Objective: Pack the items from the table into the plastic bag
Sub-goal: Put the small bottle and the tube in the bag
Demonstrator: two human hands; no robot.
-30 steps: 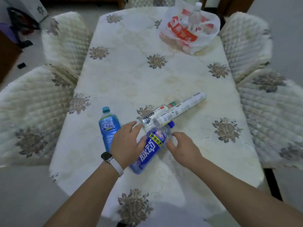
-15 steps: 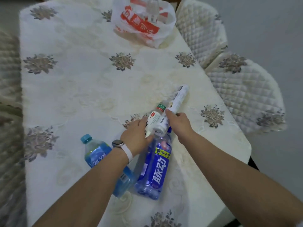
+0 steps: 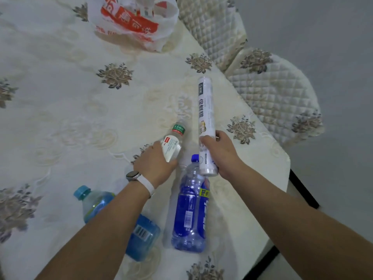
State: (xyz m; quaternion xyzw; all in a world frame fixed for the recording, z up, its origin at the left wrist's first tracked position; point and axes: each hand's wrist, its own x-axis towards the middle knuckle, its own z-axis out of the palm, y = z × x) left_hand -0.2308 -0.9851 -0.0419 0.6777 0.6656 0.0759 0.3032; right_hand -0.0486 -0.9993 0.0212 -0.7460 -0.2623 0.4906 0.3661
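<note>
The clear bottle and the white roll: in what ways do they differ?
The clear bottle is short and see-through; the white roll is longer, slimmer and opaque. The left hand grips the clear bottle at its base; the right hand grips the white roll near its lower end. Both point away from the person.

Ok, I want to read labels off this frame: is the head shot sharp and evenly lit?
Head view: dim, flat light, soft shadows, no strong glare; print on the roll in the right hand is legible; the small bottle in the left hand looks softer; the plastic bag is cropped at top.
</note>
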